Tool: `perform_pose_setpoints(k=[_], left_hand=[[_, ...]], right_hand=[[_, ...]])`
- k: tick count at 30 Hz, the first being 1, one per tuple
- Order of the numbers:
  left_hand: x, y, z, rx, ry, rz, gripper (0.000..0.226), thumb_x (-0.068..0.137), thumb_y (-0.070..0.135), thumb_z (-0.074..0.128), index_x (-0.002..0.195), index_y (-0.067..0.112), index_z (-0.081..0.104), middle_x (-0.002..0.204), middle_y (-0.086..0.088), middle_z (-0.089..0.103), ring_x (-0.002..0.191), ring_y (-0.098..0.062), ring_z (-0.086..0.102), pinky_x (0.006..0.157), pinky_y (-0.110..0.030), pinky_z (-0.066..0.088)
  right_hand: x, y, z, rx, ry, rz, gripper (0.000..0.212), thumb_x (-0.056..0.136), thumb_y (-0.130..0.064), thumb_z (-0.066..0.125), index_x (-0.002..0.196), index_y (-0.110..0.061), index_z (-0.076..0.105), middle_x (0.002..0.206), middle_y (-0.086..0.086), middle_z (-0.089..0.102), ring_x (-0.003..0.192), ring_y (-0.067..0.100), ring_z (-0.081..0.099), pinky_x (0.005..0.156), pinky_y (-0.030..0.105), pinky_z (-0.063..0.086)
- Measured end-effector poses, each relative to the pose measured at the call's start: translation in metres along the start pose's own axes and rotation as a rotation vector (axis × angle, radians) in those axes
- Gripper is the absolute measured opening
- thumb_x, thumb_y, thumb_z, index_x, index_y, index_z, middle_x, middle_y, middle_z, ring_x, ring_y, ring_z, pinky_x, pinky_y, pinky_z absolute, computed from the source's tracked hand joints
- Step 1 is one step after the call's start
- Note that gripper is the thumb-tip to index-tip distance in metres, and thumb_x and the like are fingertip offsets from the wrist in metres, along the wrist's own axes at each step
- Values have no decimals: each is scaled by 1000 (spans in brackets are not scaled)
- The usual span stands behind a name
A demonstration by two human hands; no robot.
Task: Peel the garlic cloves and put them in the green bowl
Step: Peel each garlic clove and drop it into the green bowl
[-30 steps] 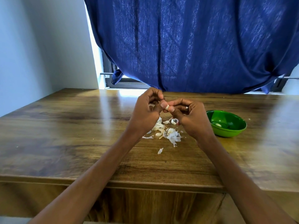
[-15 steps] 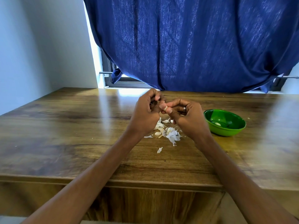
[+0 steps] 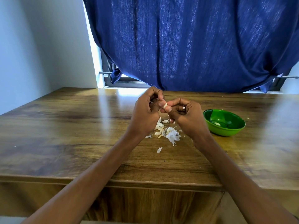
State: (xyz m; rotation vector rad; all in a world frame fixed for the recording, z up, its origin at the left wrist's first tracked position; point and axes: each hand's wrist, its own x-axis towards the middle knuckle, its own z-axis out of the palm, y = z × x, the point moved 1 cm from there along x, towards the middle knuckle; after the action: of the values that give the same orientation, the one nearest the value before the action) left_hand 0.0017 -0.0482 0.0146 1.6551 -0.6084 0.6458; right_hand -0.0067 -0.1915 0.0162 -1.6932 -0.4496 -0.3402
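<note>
Both hands are raised just above the middle of the wooden table [image 3: 80, 135], meeting over a scatter of papery skins and unpeeled cloves [image 3: 166, 131]. The right hand [image 3: 186, 118] pinches a pale garlic clove [image 3: 165, 105] between thumb and forefinger, its other fingers curled in (a ring shows on one). The left hand [image 3: 145, 113] curls in close against it, fingertips at the clove's near end — whether they grip a flap of skin or only touch it is too small to tell.

The clove's long axis seems to run roughly upright, tipped a little toward the left hand. The green bowl [image 3: 226, 131] sits to the right of the hands, near the table's right side, with one peeled clove [image 3: 217, 123] already inside. So the holding hand is also the nearer one to the bowl — the drop, once the skin is off, should be a short sideways reach.
</note>
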Motion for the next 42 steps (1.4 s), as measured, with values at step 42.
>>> perform_pose_setpoints(k=[42], left_hand=[[-3,14,-3,247,259,148,24,80,4,81,84,23,69,106,-4,49,87,5,51,59,-30,52]], right_hand=[[3,3,-5,175,36,130,20,90,-28,69,106,-19,76,93,-6,76,75,4,59,64,27,49]])
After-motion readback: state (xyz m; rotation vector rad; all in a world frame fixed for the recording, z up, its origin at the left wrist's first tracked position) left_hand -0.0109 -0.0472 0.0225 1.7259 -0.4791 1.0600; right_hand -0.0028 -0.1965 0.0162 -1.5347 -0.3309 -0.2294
